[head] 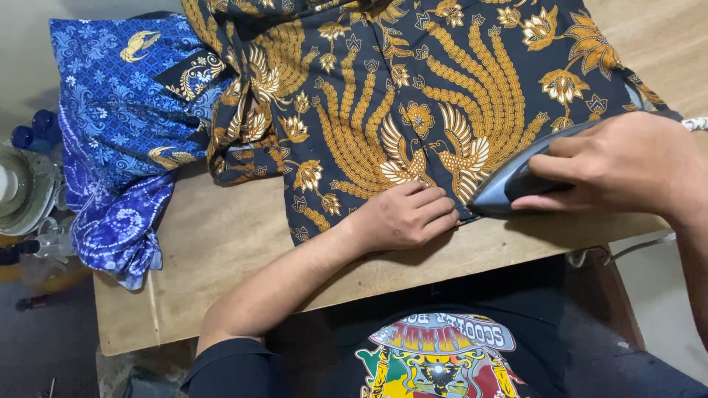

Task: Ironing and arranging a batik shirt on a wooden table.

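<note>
The right hand (627, 166) has its fingers clamped around the handle of a grey iron (509, 184), whose tip rests on the hem of a black and gold patterned shirt (413, 96). Just left of the iron's tip, the left hand (405, 217) lies palm down, fingers together, pressing the hem flat on the wooden worktop (221, 243). Farther left, a blue patterned cloth (118, 133) hangs over the worktop edge.

Two hands are working here: the left hand (404, 217) and the right hand (623, 166). Two patterned cloths are lying on one tabletop (221, 243): a black-and-gold shirt (383, 96) under the hands, and a blue cloth (118, 125) well left of them. One iron (509, 180) is showing. Possibly two bottles (33, 133) are standing farthest left.
</note>
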